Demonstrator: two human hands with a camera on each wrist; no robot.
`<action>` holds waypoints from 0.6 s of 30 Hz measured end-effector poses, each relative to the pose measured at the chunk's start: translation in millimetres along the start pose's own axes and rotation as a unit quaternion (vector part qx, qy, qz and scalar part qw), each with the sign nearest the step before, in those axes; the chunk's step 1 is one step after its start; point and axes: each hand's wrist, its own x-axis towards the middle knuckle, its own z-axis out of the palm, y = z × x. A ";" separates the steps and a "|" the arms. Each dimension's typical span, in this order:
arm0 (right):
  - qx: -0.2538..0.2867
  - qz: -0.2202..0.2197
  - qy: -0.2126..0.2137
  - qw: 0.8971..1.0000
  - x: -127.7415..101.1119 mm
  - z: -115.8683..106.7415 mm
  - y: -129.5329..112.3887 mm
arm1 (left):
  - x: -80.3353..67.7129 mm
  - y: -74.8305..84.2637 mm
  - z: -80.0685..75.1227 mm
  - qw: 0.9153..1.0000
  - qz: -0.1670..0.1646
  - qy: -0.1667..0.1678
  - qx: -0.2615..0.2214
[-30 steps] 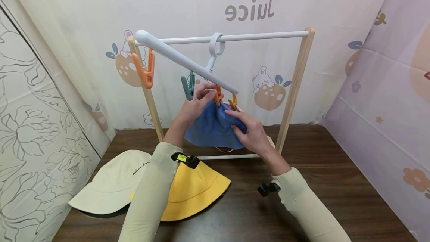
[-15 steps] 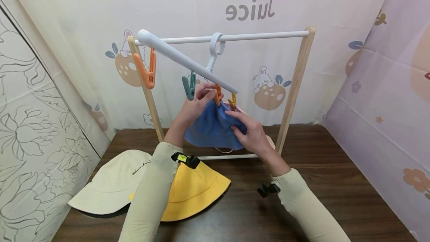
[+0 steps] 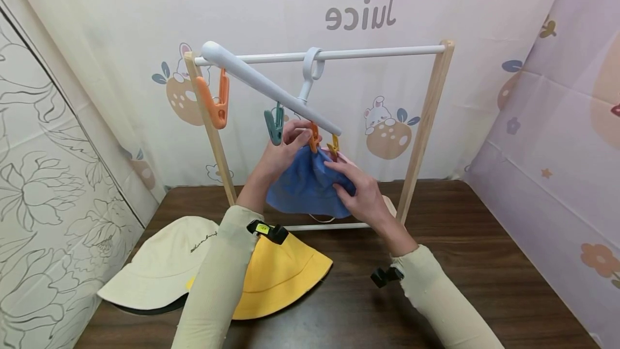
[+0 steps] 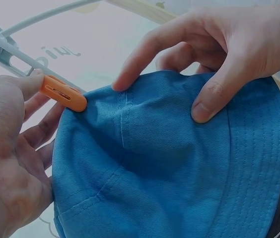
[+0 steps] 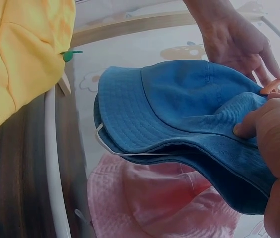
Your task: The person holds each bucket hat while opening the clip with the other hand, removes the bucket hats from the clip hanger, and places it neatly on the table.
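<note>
A blue bucket hat (image 3: 305, 187) hangs below the right half of a white clip hanger (image 3: 256, 81). My left hand (image 3: 283, 149) pinches an orange clothes peg (image 4: 63, 93) between thumb and fingers; the peg's tip overlaps the hat's crown in the left wrist view. My right hand (image 3: 365, 193) grips the hat's side, thumb on the near face and fingers toward the back. Behind the blue hat a pink hat (image 5: 150, 198) hangs beside a yellow peg (image 3: 333, 145). A green peg (image 3: 274, 127) and another orange peg (image 3: 215, 104) hang with nothing in them.
The hanger hooks over the white bar (image 3: 378, 53) of a wood-legged rack (image 3: 428, 123), its right end tilted down in the head view. On the dark table (image 3: 368, 306) lie a cream bucket hat (image 3: 164, 263) and a yellow bucket hat (image 3: 286, 279), partly behind my left forearm.
The hanger has turned slightly, its left end and hanging pegs shifting a little right. Both hands keep their hold on the peg and the blue hat.
</note>
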 end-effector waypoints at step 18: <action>0.007 0.002 0.002 1.000 -1.6 4.3 0.0 | -2.2 -0.6 -0.8 1.000 -0.017 0.011 0.002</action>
